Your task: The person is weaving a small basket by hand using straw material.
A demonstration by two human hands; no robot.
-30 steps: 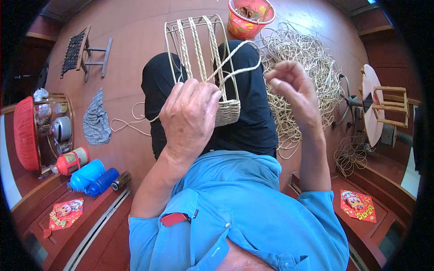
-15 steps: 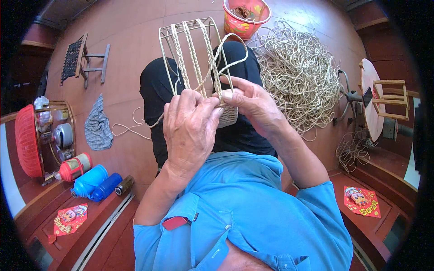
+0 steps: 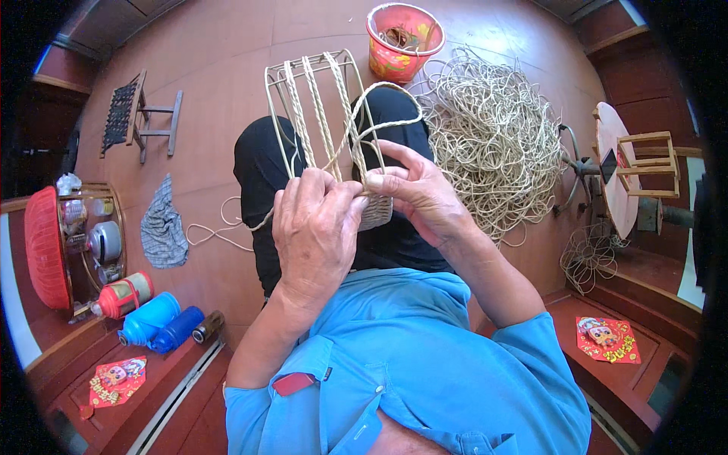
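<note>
A wire frame [image 3: 271, 95] strung lengthwise with twisted straw-coloured cords [image 3: 324, 102] rests across my lap, tilted away from me. Its near end carries a tightly woven section [image 3: 377, 213], partly covered by my hands. My left hand [image 3: 317, 224] is closed at the edge of the weave, its thumb and fingertips pinching the cord there. Beside it, the thumb and fingers of my right hand [image 3: 426, 191] grip the cord at the frame's right corner. A loose loop of cord [image 3: 409, 92] arches above my right hand. The fingertips hide the exact crossing.
A large tangled heap of cord [image 3: 493, 140] lies on the floor at right, near a red bucket [image 3: 406, 64]. A stool [image 3: 140, 114], a checked cloth [image 3: 164, 227] and several flasks [image 3: 152, 312] are on the left. A round-topped stand [image 3: 616, 171] is far right.
The view has shifted slightly, so the frame and cord loop sit lower in the picture. Both hands stay on the weave's edge, with only small finger movements.
</note>
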